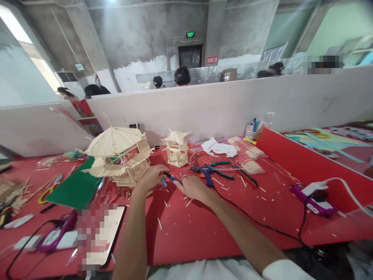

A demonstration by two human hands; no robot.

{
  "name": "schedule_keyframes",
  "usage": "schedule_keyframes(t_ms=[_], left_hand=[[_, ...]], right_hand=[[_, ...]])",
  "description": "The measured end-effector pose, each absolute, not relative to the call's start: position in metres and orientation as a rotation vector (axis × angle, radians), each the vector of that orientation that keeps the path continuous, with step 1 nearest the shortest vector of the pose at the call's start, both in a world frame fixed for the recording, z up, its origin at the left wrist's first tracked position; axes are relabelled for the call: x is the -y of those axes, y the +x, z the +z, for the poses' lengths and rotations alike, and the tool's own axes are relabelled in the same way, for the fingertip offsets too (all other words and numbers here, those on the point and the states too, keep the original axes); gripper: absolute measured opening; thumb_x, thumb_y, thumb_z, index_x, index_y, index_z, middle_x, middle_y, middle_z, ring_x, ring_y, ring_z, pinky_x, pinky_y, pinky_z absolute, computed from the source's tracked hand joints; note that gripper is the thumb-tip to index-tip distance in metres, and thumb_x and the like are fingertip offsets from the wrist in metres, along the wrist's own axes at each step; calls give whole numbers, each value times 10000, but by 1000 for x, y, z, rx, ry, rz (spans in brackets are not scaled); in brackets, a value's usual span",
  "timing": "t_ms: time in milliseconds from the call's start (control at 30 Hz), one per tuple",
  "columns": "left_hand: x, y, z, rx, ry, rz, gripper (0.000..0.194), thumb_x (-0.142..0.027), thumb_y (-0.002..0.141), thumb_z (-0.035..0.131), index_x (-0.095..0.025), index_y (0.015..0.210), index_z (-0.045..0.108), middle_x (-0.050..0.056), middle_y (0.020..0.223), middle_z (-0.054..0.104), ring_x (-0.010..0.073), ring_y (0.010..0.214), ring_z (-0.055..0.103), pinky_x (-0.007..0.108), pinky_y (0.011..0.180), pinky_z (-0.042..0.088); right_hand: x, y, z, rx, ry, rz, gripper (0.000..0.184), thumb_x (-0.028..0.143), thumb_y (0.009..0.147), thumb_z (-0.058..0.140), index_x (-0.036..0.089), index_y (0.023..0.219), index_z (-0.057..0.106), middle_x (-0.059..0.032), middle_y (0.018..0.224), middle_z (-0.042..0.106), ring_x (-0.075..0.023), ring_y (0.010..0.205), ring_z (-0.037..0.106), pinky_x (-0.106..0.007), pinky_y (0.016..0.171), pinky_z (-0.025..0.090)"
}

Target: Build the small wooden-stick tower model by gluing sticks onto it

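Observation:
Between my two hands, low over the red table, is a slim dark blue pen-like tool (pixel 172 177); its exact kind is too small to make out. My right hand (pixel 194 188) is closed on its near end. The fingers of my left hand (pixel 152 175) pinch at its far end. Just below lies a small light-blue piece (pixel 164 183). To the left of my left hand stands a large pavilion model of thin wooden sticks (pixel 116 146), and behind my hands a smaller stick pavilion (pixel 177 149). A blue glue gun (pixel 206 173) lies beyond my right hand.
Green-handled pliers (pixel 223 164), white cloth (pixel 218 147) and bagged sticks (pixel 247 155) lie behind right. A green board (pixel 77 186), yellow scissors (pixel 46 194) and a tablet (pixel 107 235) are at left. The black cord (pixel 247 214) crosses to a purple power strip (pixel 313 200). Stick scraps are scattered about.

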State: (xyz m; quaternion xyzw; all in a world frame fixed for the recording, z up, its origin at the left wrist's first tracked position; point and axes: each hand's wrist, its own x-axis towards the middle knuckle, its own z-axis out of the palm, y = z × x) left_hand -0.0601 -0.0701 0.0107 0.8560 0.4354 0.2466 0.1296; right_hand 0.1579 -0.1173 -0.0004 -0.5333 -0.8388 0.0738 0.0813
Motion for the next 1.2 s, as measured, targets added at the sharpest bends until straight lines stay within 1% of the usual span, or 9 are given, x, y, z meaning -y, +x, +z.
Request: schedule_keyframes(t_ms=[167, 300, 400, 500, 633, 800, 967, 1067, 1200], left_hand=[[67, -56, 3, -1289, 2394, 738, 308, -163, 802, 555, -205, 1047, 737, 84, 1026, 736, 205, 906, 671, 314, 854, 513], [65, -33, -11, -1495, 2367, 704, 332, -67, 787, 511, -183, 990, 747, 109, 992, 750, 230, 920, 683, 326, 856, 493], [65, -17, -21, -1590, 2389, 622, 368, -42, 804, 479, -183, 1045, 719, 126, 1022, 742, 242, 944, 686, 334, 846, 481], [66, -12, -24, -1627, 2405, 620, 264, -125, 857, 494, -173, 1001, 710, 128, 946, 744, 230, 871, 691, 307, 800, 471], [61, -18, -23, -1670, 2313, 811, 213, -239, 900, 491, -175, 881, 694, 96, 819, 735, 204, 782, 679, 283, 755, 460], [48, -31, -28, -1452, 1872, 1222, 235, -327, 878, 520, -157, 955, 665, 74, 813, 733, 200, 796, 679, 326, 807, 495], [43, -34, -35, -1089, 1282, 1394, 319, -438, 761, 687, -162, 920, 674, 91, 896, 739, 215, 880, 692, 341, 859, 511], [42, -33, -37, -985, 1084, 1416, 317, -414, 728, 748, -170, 897, 636, 83, 920, 736, 193, 881, 700, 316, 850, 513], [41, -33, -38, -917, 952, 1449, 280, -350, 758, 749, -190, 901, 570, 78, 936, 740, 165, 898, 703, 301, 869, 511]], right_hand=[[128, 172, 10, 2475, -1737, 216, 580, 515, 969, 316, 80, 1026, 696, -234, 990, 715, -333, 950, 686, -393, 832, 476], [137, 174, 10, 2438, -1905, 230, 485, 440, 936, 400, 74, 1061, 693, -244, 1013, 707, -332, 966, 681, -400, 837, 477], [142, 170, 10, 2446, -1950, 260, 491, 408, 923, 414, 33, 1122, 660, -263, 1026, 696, -348, 973, 677, -422, 834, 486], [145, 165, 14, 2468, -1995, 327, 509, 385, 917, 422, 0, 1189, 615, -286, 1056, 677, -360, 975, 667, -443, 821, 500], [150, 162, 14, 2460, -2002, 313, 565, 367, 907, 433, -63, 1255, 547, -350, 1150, 602, -414, 1077, 584, -511, 803, 507], [153, 154, 0, 2445, -1976, 274, 627, 402, 833, 523, -43, 1275, 511, -353, 1177, 556, -449, 1077, 526, -591, 682, 524], [150, 148, -4, 2454, -1951, 187, 625, 393, 778, 591, -31, 1233, 537, -336, 1145, 574, -416, 1029, 551, -540, 695, 529], [146, 151, 1, 2438, -1927, 186, 615, 429, 797, 582, -24, 1213, 552, -324, 1144, 591, -397, 1042, 561, -496, 746, 518], [143, 155, 6, 2437, -1909, 188, 639, 480, 832, 557, -31, 1216, 551, -317, 1137, 604, -381, 1062, 566, -465, 795, 501]])
